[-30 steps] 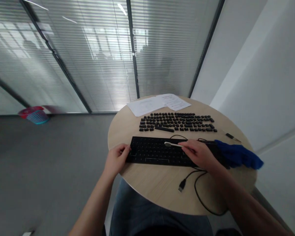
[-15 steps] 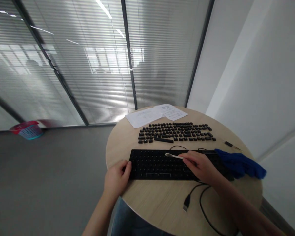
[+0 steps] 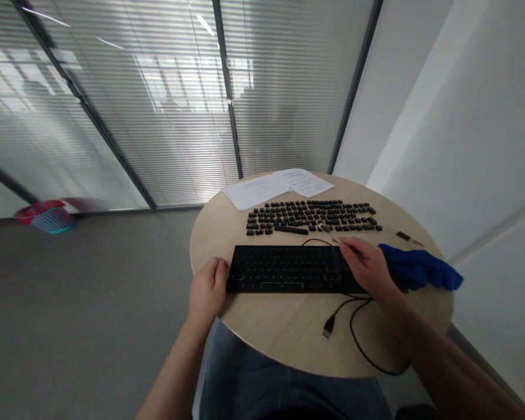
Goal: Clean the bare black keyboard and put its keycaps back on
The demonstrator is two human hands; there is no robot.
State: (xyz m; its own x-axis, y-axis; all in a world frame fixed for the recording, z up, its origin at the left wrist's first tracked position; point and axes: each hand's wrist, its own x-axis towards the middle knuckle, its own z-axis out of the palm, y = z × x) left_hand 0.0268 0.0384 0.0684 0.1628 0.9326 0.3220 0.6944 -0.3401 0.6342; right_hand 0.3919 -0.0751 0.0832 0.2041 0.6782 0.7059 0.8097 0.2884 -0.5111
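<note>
A black keyboard [image 3: 289, 269] with its keycaps off lies flat on the round wooden table [image 3: 266, 326]. My left hand [image 3: 208, 290] is closed at its left end, fingers around the edge. Over the right part of the keyboard, my right hand [image 3: 368, 267] pinches a white toothbrush [image 3: 330, 233]. The brush head points away to the upper left, above the back edge of the keyboard and near the loose black keycaps [image 3: 291, 230]. These are set out in rows behind the keyboard. A blue cloth [image 3: 422, 269] covers the keyboard's right end.
In front of the keyboard lies a black cable with a USB plug [image 3: 328, 326]. Printed paper sheets [image 3: 262, 189] lie at the back, and a small black-handled tool [image 3: 403, 235] at the right. A red and blue basket [image 3: 52, 219] stands on the floor by the blinds.
My right hand has lifted the toothbrush off the keyboard and moved it back toward the keycaps. My left hand stays at the keyboard's left end. The camera view has tilted down.
</note>
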